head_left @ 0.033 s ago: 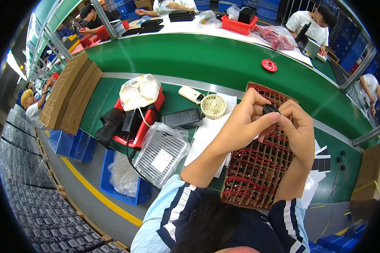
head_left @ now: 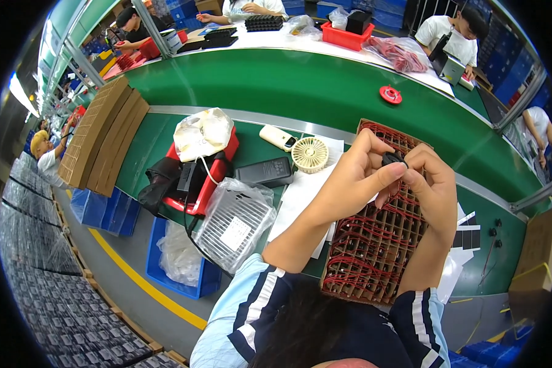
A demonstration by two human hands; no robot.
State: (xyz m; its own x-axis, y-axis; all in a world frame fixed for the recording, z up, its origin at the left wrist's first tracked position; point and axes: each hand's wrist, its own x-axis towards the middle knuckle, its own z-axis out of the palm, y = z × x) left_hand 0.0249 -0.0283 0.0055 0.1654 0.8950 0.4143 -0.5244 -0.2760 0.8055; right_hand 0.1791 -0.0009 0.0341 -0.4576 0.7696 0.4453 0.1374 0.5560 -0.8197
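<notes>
Right of centre in the frame, a small black round part (head_left: 394, 159) is pinched at the fingertips of both hands, above a partitioned cardboard box (head_left: 356, 298). The left hand (head_left: 363, 172) closes thumb and index finger on it; the bent fingers of the right hand (head_left: 432, 184) grip its right side, their contact partly hidden. Red wires (head_left: 359, 248) fill the box's cells. The box's upper end reaches the metal rail (head_left: 466, 181) bordering the green worktop (head_left: 506, 260); to its right lie black-and-white cards (head_left: 467, 238) and small black wired parts (head_left: 495, 232). Left of the forearms: white paper (head_left: 295, 205), a cream handheld fan (head_left: 310, 154), a black power adapter (head_left: 268, 171) with small, unclear print, and a bagged grey slatted piece (head_left: 251, 211) bearing a white label (head_left: 235, 233), its text too small to read.
</notes>
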